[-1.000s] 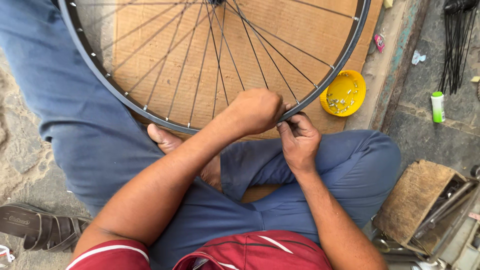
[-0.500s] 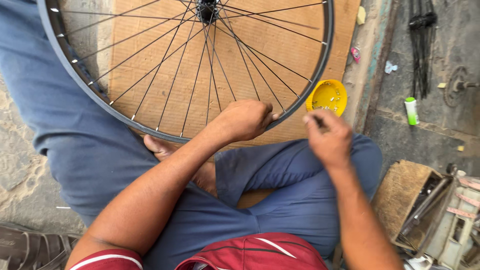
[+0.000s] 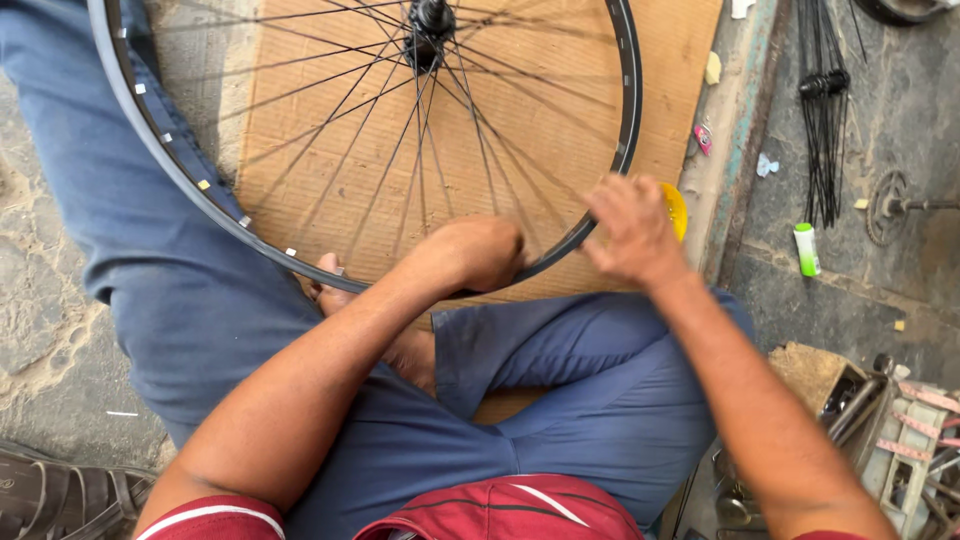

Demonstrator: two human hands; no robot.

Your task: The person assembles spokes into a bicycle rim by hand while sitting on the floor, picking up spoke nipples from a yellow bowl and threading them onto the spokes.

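Wheel has swung left and the right hand has come off the rim

The big black spoked wheel (image 3: 250, 228) fills the upper half of the frame, resting over the blue-trousered lap on a sheet of cardboard (image 3: 560, 130); compared with a second ago it sits further left and its hub (image 3: 432, 18) is now in view at the top centre. The left hand (image 3: 478, 252) stays clenched on the lower rim, mid-frame, same spot as before, so it's the anchor. The right hand (image 3: 632, 232) used to pinch at the rim beside it; now it's let go, fingers loosely spread, hovering right of centre over the small yellow bowl (image 3: 678, 208), which it mostly covers. Can't tell if it's picked anything up. Looks like that spoke spot is done. Loose spokes (image 3: 822, 130) lie upper right, a small green-capped tube (image 3: 805, 248) just below them.
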